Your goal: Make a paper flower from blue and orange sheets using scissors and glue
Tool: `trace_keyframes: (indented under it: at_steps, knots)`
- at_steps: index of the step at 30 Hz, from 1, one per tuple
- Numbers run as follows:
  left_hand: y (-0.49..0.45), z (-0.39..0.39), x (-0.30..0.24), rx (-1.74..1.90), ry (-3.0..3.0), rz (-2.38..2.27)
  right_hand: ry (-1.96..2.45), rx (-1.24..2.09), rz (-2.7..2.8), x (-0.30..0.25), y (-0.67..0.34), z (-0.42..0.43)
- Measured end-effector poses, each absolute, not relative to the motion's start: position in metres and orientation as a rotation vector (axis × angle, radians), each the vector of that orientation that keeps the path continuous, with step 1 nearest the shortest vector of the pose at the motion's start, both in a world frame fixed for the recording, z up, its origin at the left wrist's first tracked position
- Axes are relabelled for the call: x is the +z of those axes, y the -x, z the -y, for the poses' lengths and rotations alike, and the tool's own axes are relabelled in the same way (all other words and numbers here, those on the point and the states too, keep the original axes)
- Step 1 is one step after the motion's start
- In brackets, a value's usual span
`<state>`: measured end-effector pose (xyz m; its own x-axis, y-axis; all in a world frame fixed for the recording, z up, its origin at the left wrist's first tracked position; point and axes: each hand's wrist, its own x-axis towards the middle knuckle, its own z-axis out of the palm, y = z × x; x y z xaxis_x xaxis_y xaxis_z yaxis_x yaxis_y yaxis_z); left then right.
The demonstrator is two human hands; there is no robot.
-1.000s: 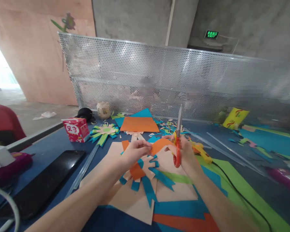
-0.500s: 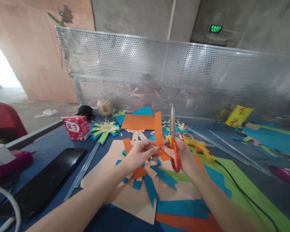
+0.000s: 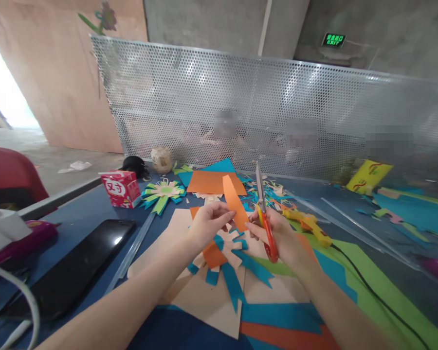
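Between the thumb and fingers of my left hand point(image 3: 209, 223) is pinched an orange paper strip point(image 3: 235, 200), standing up and leaning left. My right hand point(image 3: 277, 231) is closed around a pair of scissors point(image 3: 265, 218) with red and yellow handles; the blades point upward and look shut. My right fingertips are close to the strip's lower end; whether they touch it I cannot tell. Below both hands a blue and beige paper rosette point(image 3: 230, 250) with blue tails lies on beige sheets point(image 3: 193, 306). Another orange piece point(image 3: 214, 256) lies by the rosette, partly hidden by my left hand.
Left of my hands are a finished-looking rosette point(image 3: 164, 192), a red box point(image 3: 120, 189) and a black phone point(image 3: 73, 267). A yellow glue gun point(image 3: 308, 223) with a cord lies at right, near clear glue sticks point(image 3: 336, 221). A perforated metal screen point(image 3: 204, 97) stands behind.
The orange strip, upright before and folded near its bottom, now leans left in my left hand. My right hand has drawn slightly away from it, still with the scissors.
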<state>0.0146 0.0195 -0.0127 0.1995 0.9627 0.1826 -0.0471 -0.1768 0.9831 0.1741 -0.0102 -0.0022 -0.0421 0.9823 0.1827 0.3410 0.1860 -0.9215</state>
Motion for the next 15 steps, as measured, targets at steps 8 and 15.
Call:
trace_keyframes:
  at_steps: [8,15]
  knots:
    - [0.003,-0.028,-0.008,1.616,-1.197,-0.867,1.367,0.685,1.793,-0.009,-0.185,0.007]
    - [0.006,-0.029,-0.001,1.713,-1.193,-0.895,1.445,0.697,1.985,-0.016,-0.188,0.005]
